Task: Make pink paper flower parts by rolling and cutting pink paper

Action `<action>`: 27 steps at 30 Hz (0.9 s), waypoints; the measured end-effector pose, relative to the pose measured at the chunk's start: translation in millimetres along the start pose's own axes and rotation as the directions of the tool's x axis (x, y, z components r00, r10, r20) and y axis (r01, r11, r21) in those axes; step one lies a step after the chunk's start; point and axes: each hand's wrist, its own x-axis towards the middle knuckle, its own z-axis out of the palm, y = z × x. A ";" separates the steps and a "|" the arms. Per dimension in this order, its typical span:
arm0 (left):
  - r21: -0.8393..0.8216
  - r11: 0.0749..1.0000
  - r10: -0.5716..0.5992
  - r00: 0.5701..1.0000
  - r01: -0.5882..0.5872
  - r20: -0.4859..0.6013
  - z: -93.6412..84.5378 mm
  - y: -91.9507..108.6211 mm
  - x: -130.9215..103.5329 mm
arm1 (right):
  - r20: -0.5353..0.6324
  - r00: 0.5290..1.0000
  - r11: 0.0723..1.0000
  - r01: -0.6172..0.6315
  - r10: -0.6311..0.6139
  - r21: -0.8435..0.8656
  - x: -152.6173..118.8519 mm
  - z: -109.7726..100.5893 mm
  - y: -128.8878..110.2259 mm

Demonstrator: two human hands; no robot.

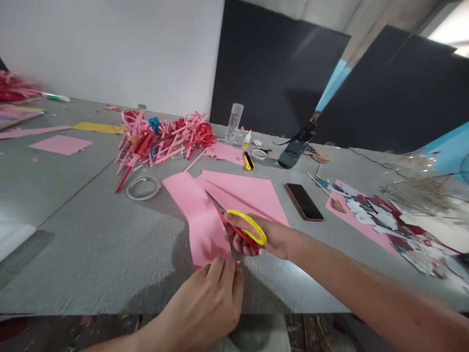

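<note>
A: Nearest?
B: Your left hand point(210, 293), knuckles up, fingers pinching the near edge of a long pink paper strip point(203, 222); it runs away leftward across the grey table point(120, 244).
A: Beyond?
B: Your right hand point(273, 237), thumb uppermost, fingers curled round yellow-and-red-handled metal scissors point(236, 213), long axis diagonal, tips far-left at the strip's right edge; blade gap unclear.

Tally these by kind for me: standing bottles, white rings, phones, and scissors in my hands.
Standing bottles: 3 (clear bottle, small bottle, dark bottle)
White rings: 2 (large ring, small ring)
Phones: 1 (phone)
Scissors in hand: 1 (scissors)
Total: 7
</note>
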 end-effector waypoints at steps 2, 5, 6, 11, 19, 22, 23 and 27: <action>0.016 1.000 -0.016 1.000 0.016 0.008 12.1 -8.7 -0.8 | -0.045 0.999 0.998 -0.003 0.005 0.058 3.3 -7.2 0.4; 0.002 0.996 -0.084 0.995 0.084 0.054 29.0 -21.1 -0.2 | -0.066 0.998 0.993 0.020 -0.012 0.113 10.2 -13.8 4.1; -0.009 0.995 -0.097 0.993 0.098 0.074 31.5 -25.1 0.0 | -0.065 0.998 0.991 0.030 -0.021 0.130 12.8 -14.8 5.6; -0.131 0.979 -0.131 0.971 0.159 0.199 16.3 -43.3 -1.4 | -0.057 0.998 0.975 0.049 -0.038 0.217 22.3 -15.3 6.7; -0.558 0.640 -0.676 0.733 0.528 -0.081 18.3 -119.0 35.6 | -0.087 0.995 0.983 0.066 -0.051 0.172 30.3 -13.1 5.2; -0.849 0.194 -0.876 0.476 0.492 0.075 44.4 -150.7 58.9 | -0.082 0.995 0.975 0.076 -0.060 0.209 30.6 -12.4 7.1; -0.902 0.047 -0.880 0.445 0.430 0.166 52.8 -157.2 64.8 | -0.086 0.995 0.973 0.076 -0.058 0.219 30.4 -12.0 7.4; -0.933 -0.102 -0.855 0.450 0.344 0.259 77.1 -165.0 74.6 | -0.116 0.992 0.967 0.071 -0.044 0.243 29.6 -9.8 6.5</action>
